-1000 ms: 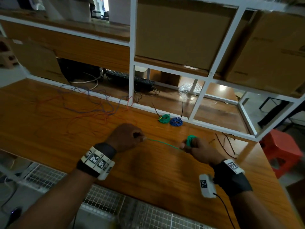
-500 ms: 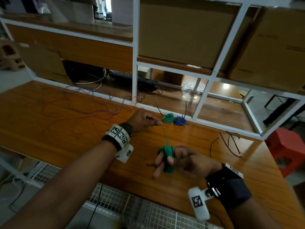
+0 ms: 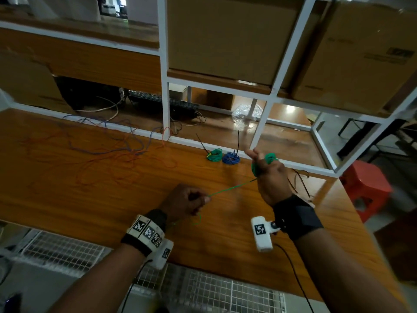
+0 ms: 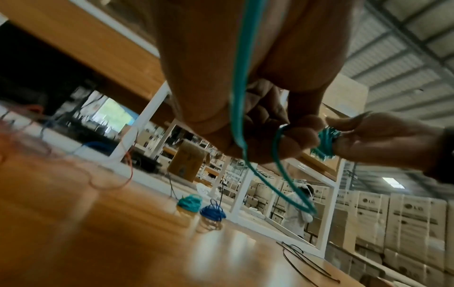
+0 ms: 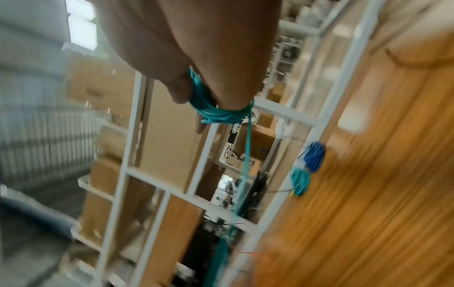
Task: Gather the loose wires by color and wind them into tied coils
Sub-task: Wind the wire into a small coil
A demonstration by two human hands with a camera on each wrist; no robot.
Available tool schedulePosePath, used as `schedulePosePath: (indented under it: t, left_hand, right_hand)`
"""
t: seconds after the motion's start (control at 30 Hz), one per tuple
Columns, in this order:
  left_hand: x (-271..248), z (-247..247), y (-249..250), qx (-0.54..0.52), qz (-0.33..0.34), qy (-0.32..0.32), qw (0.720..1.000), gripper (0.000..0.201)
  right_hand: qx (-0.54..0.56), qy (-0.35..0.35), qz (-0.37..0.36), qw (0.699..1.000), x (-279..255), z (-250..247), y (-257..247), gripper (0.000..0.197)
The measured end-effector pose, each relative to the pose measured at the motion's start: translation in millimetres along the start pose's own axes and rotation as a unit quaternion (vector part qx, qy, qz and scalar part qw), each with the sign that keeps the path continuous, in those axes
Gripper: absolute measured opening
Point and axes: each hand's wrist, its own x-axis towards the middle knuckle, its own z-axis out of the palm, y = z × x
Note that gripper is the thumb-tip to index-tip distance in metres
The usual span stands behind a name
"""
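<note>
My right hand [image 3: 259, 159] is raised near the white frame rail, with a green wire coil [image 3: 269, 158] wound round its fingers and the thumb holding it [image 5: 216, 108]. From there a taut green wire [image 3: 232, 188] runs down-left to my left hand [image 3: 203, 198], which pinches it; the tail loops below that hand [image 4: 290, 192]. A tied green coil [image 3: 214, 154] and a tied blue coil [image 3: 230, 158] lie by the rail. Loose red and blue wires [image 3: 101, 154] sprawl over the table's left part.
Black zip ties [image 3: 297, 179] lie right of my right hand. The white shelf frame [image 3: 165, 91] with cardboard boxes [image 3: 225, 32] rises behind the wooden table [image 3: 67, 195]. A red stool [image 3: 365, 186] stands off the right edge. Wire mesh [image 3: 203, 290] runs below the near edge.
My left hand pulled back from near the tied coils toward me, still pinching the wire. My right hand swung away and to the right with the green coil, drawing the wire taut.
</note>
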Motion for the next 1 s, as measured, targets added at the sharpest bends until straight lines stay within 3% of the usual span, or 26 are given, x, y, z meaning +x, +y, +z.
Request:
schedulePosePath:
  t: [0.1,0.2,0.27,0.37,0.43,0.53,0.63,0.67,0.73,0.87,0.93,1.0]
  left_hand:
    - [3.3,-15.2,6.4,0.097,0.03,-0.007,0.995,0.017]
    - [4.2,-38.1,17.4,0.227,0.057,0.005,0.972,0.017]
    - [2.8,-51.3,28.1,0.332,0.101,0.007,0.938,0.017]
    - [3.7,-63.5,44.6,0.417,0.183,0.017,0.89,0.02]
    - [11.2,-67.3,52.2,0.417,0.237,0.02,0.877,0.018]
    - [26.4,-64.6,59.8,0.388,0.258,0.005,0.885,0.016]
    - [35.9,-49.6,55.8,0.283,0.178,-0.013,0.942,0.011]
    - [37.1,-42.9,53.4,0.237,0.156,-0.011,0.959,0.011]
    - [36.9,-29.7,46.8,0.156,0.142,-0.021,0.977,0.017]
    - [30.4,-4.6,29.2,0.095,0.116,-0.08,0.986,0.022]
    - [25.9,5.3,24.5,0.065,0.081,-0.076,0.992,0.028]
    - [26.0,13.1,18.4,0.114,0.084,-0.05,0.989,0.028]
  right_hand:
    - [-0.272,-0.034,0.006,0.962,0.9,-4.8,27.9,0.02]
    - [-0.492,-0.157,0.062,0.854,-1.3,-4.2,42.8,0.028]
    - [-0.559,-0.233,0.085,0.791,-11.7,0.0,35.3,0.037]
    - [-0.538,-0.341,0.142,0.757,-33.7,10.0,12.5,0.04]
    - [-0.457,-0.411,0.199,0.763,-44.0,16.8,4.5,0.043]
    - [-0.308,-0.521,0.201,0.77,-55.1,27.4,0.8,0.047]
    - [-0.041,-0.561,0.228,0.795,-59.0,35.1,-4.3,0.041]
    - [0.068,-0.559,0.241,0.791,-56.3,36.8,-8.0,0.039]
    - [0.229,-0.534,0.232,0.78,-46.1,37.3,-17.7,0.037]
    - [0.31,-0.391,0.15,0.853,-23.0,30.4,-33.6,0.044]
    - [0.338,-0.304,0.145,0.879,-15.8,25.2,-32.4,0.046]
    - [0.361,-0.216,0.137,0.897,-13.5,24.1,-30.6,0.045]
